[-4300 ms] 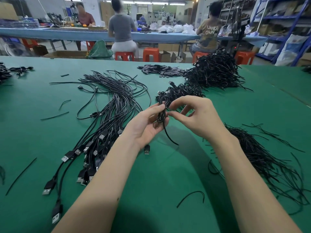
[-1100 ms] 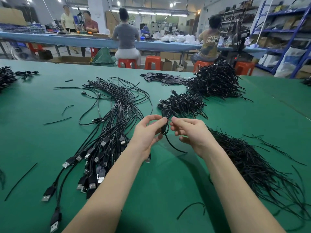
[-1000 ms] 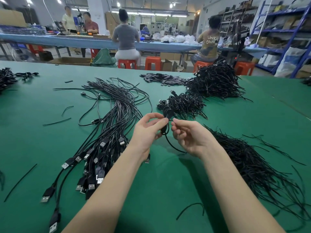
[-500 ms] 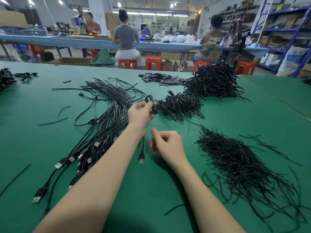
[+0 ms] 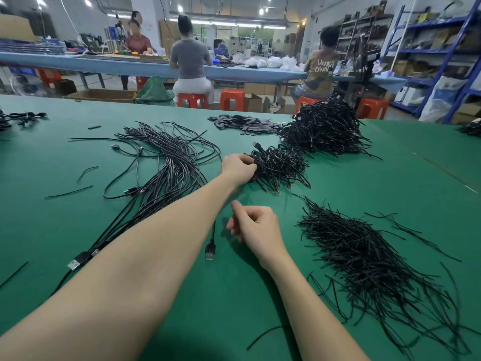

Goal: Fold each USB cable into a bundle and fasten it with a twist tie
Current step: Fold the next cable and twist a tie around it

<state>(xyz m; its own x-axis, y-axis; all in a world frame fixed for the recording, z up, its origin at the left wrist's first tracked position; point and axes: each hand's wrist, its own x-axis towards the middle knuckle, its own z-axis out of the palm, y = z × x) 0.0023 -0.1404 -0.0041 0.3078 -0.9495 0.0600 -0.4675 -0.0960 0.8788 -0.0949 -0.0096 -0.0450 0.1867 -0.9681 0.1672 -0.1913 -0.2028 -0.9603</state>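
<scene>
Left hand (image 5: 238, 168) stretches out, fingers curled on a tied black cable bundle (image 5: 253, 162) at the finished heap (image 5: 279, 165), apparently to drop it, while the right hand (image 5: 253, 225) hovers loosely curled, empty.

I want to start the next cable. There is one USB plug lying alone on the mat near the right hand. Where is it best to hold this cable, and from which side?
Probably pinch the loose USB plug from above across its flat sides: it lies flat and apart, beside the right hand.
</scene>
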